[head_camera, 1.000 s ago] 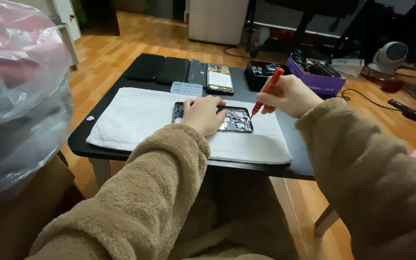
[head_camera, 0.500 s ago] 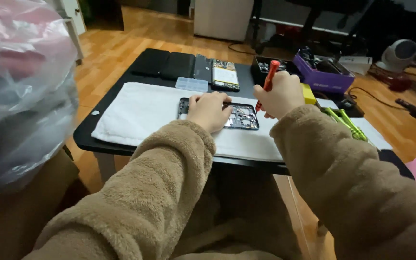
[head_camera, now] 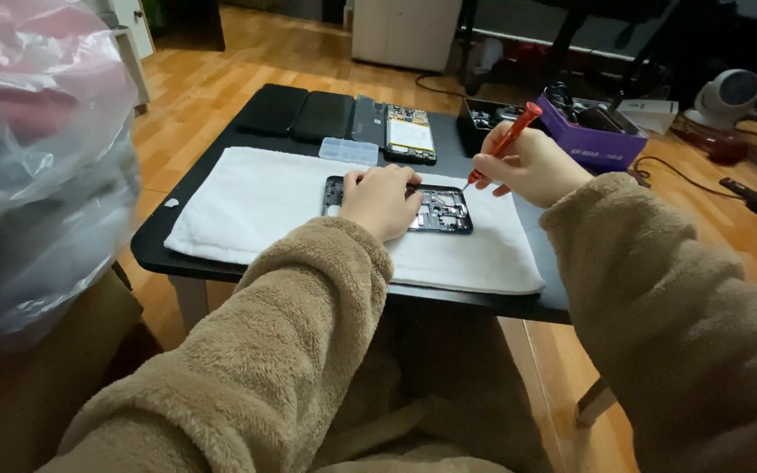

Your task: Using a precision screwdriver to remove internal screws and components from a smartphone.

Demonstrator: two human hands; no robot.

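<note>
White towel [head_camera: 256, 201] is cushioning an opened smartphone [head_camera: 444, 210] on the black table [head_camera: 155, 245]. Left hand [head_camera: 385, 200] is pressing flat on the phone, steadying it, while right hand [head_camera: 527, 162] is gripping a red screwdriver [head_camera: 503, 144], tip angled toward its upper edge.

The left hand [head_camera: 385, 200] is covering the middle of the opened phone [head_camera: 445, 210], leaving only its two ends showing. The small parts inside it are appearing too fine to tell apart. The right hand [head_camera: 527, 165] is hiding the middle of the red screwdriver [head_camera: 508, 140]; whether its tip is touching the phone cannot be told. A clear plastic bag [head_camera: 37, 158] is blurring the left side and running off the edge. The purple tray [head_camera: 590, 140] contents are lying in shadow.
</note>
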